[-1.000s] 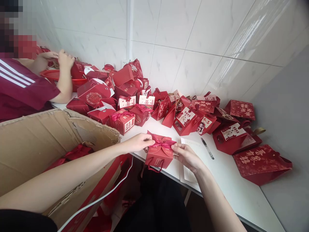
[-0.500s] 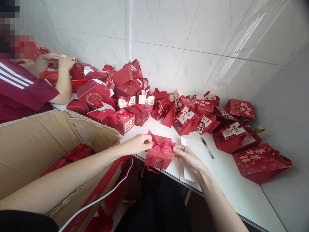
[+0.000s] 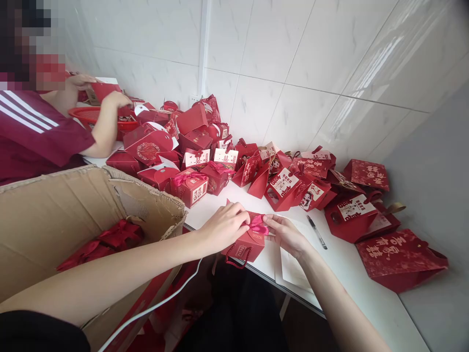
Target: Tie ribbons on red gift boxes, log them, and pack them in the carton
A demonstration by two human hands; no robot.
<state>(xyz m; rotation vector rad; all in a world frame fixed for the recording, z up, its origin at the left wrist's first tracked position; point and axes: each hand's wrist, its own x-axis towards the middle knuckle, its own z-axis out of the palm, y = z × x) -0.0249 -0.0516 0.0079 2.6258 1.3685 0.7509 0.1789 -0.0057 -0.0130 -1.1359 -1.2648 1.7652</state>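
A red gift box (image 3: 246,247) with rope handles sits at the table's front edge. Across its top lies a pink-red ribbon bow (image 3: 258,226). My left hand (image 3: 230,222) covers the left part of the box top, its fingers pinched on the ribbon near the knot. From the right, my right hand (image 3: 284,233) pinches the right loop of the bow between thumb and fingers. Under that hand a sheet of white paper (image 3: 293,269) lies on the table.
To my left stands an open cardboard box (image 3: 146,195) holding ribboned red boxes (image 3: 113,239). Red gift boxes (image 3: 148,144) and red bags (image 3: 282,188) are heaped along the wall. A pen (image 3: 317,232) lies at right. A co-worker (image 3: 47,127) handles red card beside a red basket (image 3: 88,115).
My left hand has moved right, from the bow's left side to its middle. My right hand still pinches the right loop. The co-worker's hands have lifted a red card piece. The view has shifted slightly.
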